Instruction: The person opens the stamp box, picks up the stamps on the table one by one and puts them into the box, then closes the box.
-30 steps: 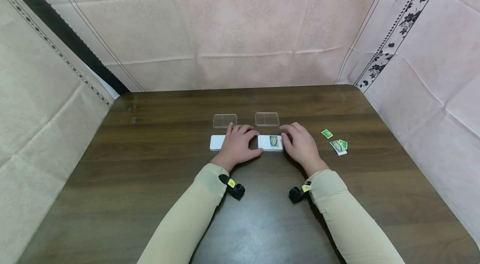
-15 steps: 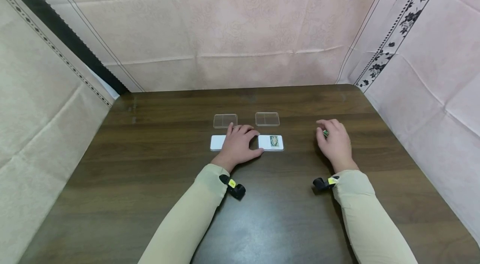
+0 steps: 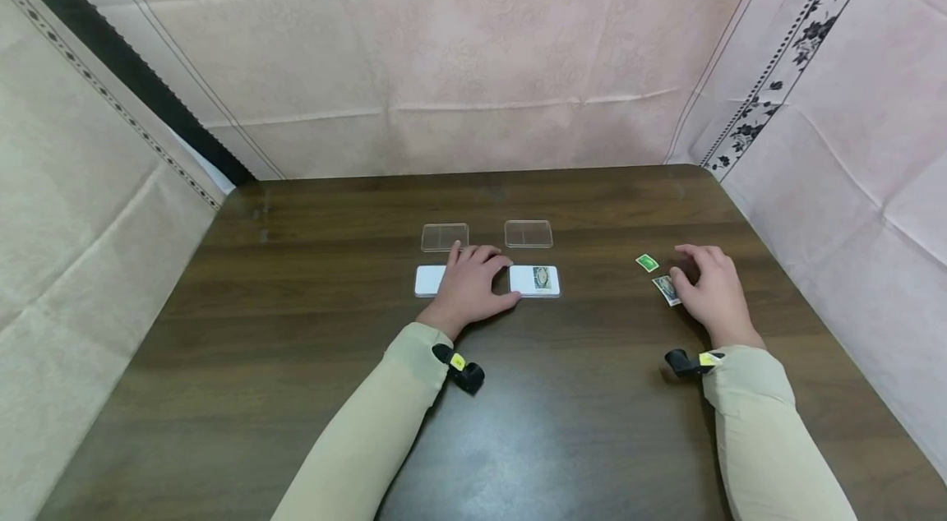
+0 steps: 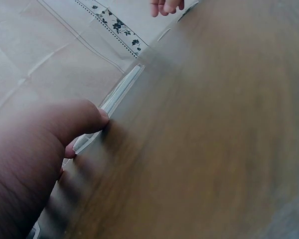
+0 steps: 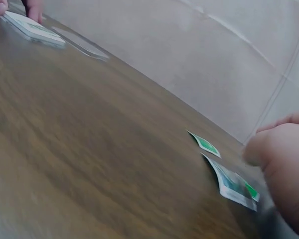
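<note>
A flat white case (image 3: 524, 281) lies at the table's middle, with a picture stamp (image 3: 542, 278) on its top right. My left hand (image 3: 469, 284) holds it by its left end, thumb at the near edge and fingers at the far edge. In the left wrist view its clear edge shows beside the thumb (image 4: 87, 119). Another white case (image 3: 427, 281) is partly hidden under that hand. Off to the right, my right hand (image 3: 713, 291) hovers with loosely bent fingers, nothing visible in them. Just left of it lie a small green stamp (image 3: 647, 263) and a larger grey-green stamp (image 3: 667, 291). The right wrist view shows another green stamp (image 5: 251, 191) overlapping the larger one.
Two clear plastic lids (image 3: 445, 237) lie behind the white cases, the right lid (image 3: 528, 233) apart from the other. The brown wooden table (image 3: 333, 389) ends at a pale cloth (image 3: 473, 53) hung behind it, with cloth on both sides.
My right hand has moved from the case's right end out to the right, passing over the small green stamp to the larger stamp. My left hand stays at the case.
</note>
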A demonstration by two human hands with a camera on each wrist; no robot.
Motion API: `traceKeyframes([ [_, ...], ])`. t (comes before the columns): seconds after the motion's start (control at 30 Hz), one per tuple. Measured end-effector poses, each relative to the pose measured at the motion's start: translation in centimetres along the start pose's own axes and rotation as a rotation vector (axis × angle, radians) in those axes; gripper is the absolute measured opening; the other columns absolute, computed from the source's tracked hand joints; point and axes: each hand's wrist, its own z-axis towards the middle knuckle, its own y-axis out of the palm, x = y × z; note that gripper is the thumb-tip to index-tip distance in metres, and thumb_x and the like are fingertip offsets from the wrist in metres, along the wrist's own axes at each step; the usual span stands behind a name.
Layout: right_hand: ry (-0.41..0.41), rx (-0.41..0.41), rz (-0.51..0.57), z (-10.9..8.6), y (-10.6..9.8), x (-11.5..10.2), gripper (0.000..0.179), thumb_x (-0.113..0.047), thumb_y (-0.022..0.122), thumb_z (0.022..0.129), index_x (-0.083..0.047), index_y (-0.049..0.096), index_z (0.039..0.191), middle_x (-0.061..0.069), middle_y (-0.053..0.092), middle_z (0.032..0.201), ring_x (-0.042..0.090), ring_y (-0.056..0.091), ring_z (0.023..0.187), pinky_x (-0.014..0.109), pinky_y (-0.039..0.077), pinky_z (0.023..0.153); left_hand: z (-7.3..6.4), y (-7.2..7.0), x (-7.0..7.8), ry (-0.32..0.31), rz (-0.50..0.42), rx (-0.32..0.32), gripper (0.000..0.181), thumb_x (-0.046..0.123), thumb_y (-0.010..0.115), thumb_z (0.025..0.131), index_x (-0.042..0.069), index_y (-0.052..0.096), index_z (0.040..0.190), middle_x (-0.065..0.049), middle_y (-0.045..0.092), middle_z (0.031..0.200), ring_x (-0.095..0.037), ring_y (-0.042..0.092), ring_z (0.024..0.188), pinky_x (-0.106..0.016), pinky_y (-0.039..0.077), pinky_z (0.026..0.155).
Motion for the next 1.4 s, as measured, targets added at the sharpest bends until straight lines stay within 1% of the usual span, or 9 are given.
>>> traceKeyframes([
  [0.13,0.037,-0.122,-0.018,-0.2,-0.3,0.4,0.048,-0.017,0.064,0.095,0.003,0.052,0.137,0.034,0.043,0.137,0.054,0.036,0.126,0.068,0.031,0.101,-0.1,-0.1,0.0,-0.008,-0.005,-0.005,0.061,0.066,0.063,0.087,0.029,0.062,0.136,0.002,0.051,0.145,-0.026,0.039,0.138,-0.055,0.007,0.122],
  [0.23,0.038,-0.162,-0.033,-0.2,-0.2,0.4,0.053,-0.021,0.065,0.095,0.003,0.049,0.139,0.035,0.04,0.139,0.055,0.033,0.128,0.069,0.03,0.101,-0.1,0.0,0.0,-0.008,-0.004,-0.007,0.061,0.066,0.062,0.087,0.029,0.062,0.136,0.002,0.051,0.145,-0.026,0.039,0.138,-0.055,0.007,0.122],
  [0.57,0.007,-0.158,-0.03,-0.3,-0.1,0.1,0.054,-0.027,0.064,0.097,0.003,0.05,0.139,0.035,0.04,0.139,0.057,0.031,0.129,0.068,0.028,0.102,0.1,-0.1,0.1,-0.005,-0.003,0.002,0.062,0.066,0.063,0.087,0.029,0.062,0.136,0.002,0.051,0.145,-0.027,0.04,0.138,-0.056,0.008,0.122],
  [0.7,0.015,-0.146,-0.003,-0.5,-0.5,0.5,0.049,-0.024,0.06,0.098,0.003,0.051,0.138,0.035,0.04,0.14,0.055,0.031,0.129,0.068,0.029,0.102,0.1,0.0,0.1,-0.004,0.004,0.003,0.061,0.066,0.063,0.087,0.029,0.062,0.136,0.002,0.051,0.145,-0.026,0.04,0.138,-0.056,0.008,0.122],
  [0.83,0.009,-0.157,0.013,-0.7,-1.0,1.1,0.04,-0.018,0.059,0.097,0.003,0.057,0.131,0.033,0.042,0.137,0.056,0.031,0.128,0.068,0.028,0.101,0.1,0.0,0.1,0.001,0.001,0.011,0.061,0.066,0.063,0.087,0.029,0.062,0.135,0.002,0.051,0.145,-0.027,0.04,0.138,-0.056,0.008,0.122],
  [0.97,-0.027,-0.169,0.023,-0.8,-1.3,1.5,0.032,-0.014,0.062,0.094,0.003,0.063,0.122,0.031,0.046,0.132,0.057,0.032,0.126,0.067,0.027,0.101,0.1,0.0,0.1,0.003,-0.002,0.014,0.061,0.065,0.063,0.087,0.028,0.062,0.135,0.001,0.052,0.145,-0.027,0.04,0.137,-0.056,0.008,0.122],
  [1.1,-0.049,-0.174,0.018,-0.7,-1.3,1.5,0.03,-0.013,0.066,0.092,0.004,0.065,0.116,0.03,0.048,0.129,0.056,0.033,0.125,0.066,0.026,0.101,0.1,-0.1,0.2,0.001,-0.003,0.005,0.061,0.065,0.063,0.087,0.028,0.062,0.136,0.001,0.051,0.145,-0.027,0.04,0.138,-0.056,0.008,0.122],
  [1.27,-0.031,-0.186,-0.007,-0.6,-1.3,1.4,0.026,-0.013,0.066,0.091,0.003,0.067,0.111,0.03,0.049,0.127,0.056,0.034,0.123,0.065,0.027,0.102,0.1,-0.2,0.2,0.0,-0.002,0.0,0.061,0.065,0.063,0.088,0.028,0.062,0.136,0.001,0.051,0.146,-0.026,0.04,0.138,-0.056,0.008,0.122],
  [1.4,-0.014,-0.189,-0.007,-0.5,-1.2,1.3,0.024,-0.012,0.066,0.09,0.003,0.066,0.108,0.031,0.048,0.128,0.057,0.034,0.123,0.066,0.027,0.102,0.1,-0.2,0.2,-0.001,0.0,-0.001,0.061,0.065,0.063,0.088,0.028,0.062,0.136,0.001,0.051,0.146,-0.026,0.04,0.138,-0.056,0.008,0.122],
])
